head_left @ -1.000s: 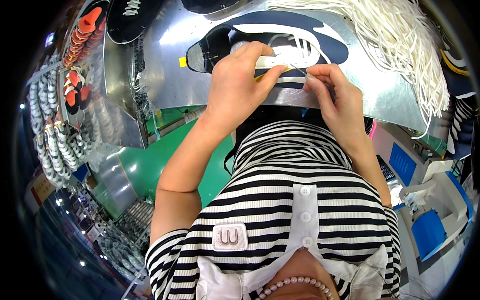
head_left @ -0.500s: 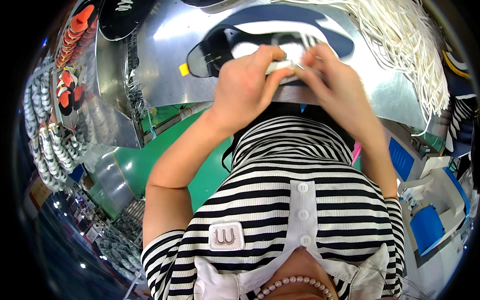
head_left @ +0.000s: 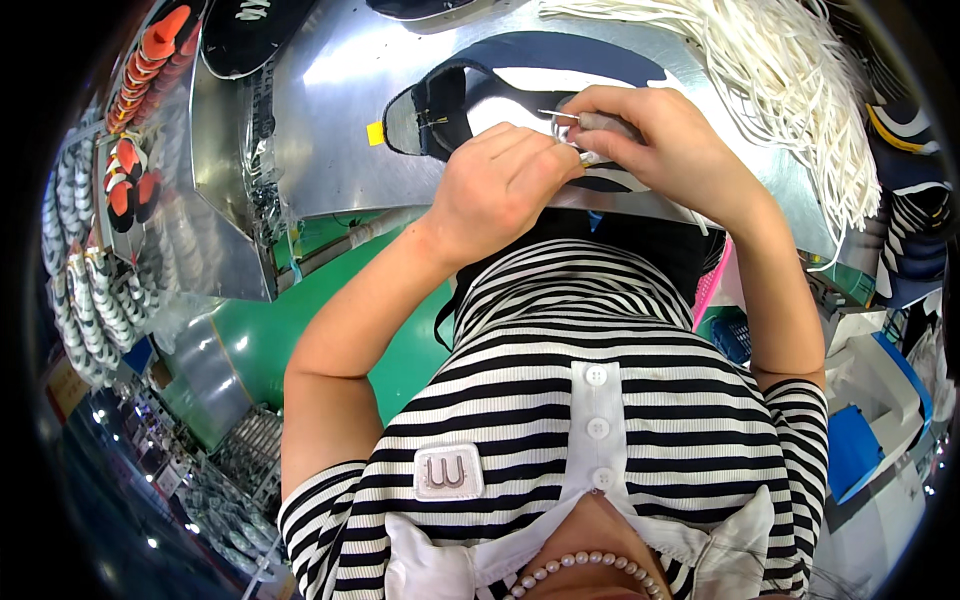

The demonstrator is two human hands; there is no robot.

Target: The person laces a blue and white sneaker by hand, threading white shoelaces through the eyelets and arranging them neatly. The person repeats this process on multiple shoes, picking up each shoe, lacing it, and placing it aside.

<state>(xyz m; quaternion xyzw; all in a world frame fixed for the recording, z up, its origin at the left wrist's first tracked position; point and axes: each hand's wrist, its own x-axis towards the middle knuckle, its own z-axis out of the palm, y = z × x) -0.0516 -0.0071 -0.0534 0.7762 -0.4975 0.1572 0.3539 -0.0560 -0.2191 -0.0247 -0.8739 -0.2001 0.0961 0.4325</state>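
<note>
A navy and white shoe upper (head_left: pixel 575 52) lies on its side on the metal table, its grey-lined heel end at the left and a yellow tag (head_left: pixel 376 133) beside that end. My left hand (head_left: pixel 505 185) is closed at the upper's near edge, fingers bent around it; the fingertips are partly hidden. Between the thumb and fingers of my right hand (head_left: pixel 670 145) is an awl-like tool (head_left: pixel 610 124) with a grey handle. Its thin metal tip points left over the upper. A bit of white lace shows by the fingertips, though its path is unclear.
Many loose white laces (head_left: pixel 800 100) are heaped at the table's right side, some hanging over the edge. Dark shoe uppers (head_left: pixel 915 215) hang further right. Orange-and-black shoe parts (head_left: pixel 150 75) and striped bundles (head_left: pixel 90 310) are at the left. A metal panel (head_left: pixel 225 190) flanks the table.
My two hands were pinched close together over the upper. My right hand has turned, and the tool now shows clearly in its fingers. My left hand has moved slightly down.
</note>
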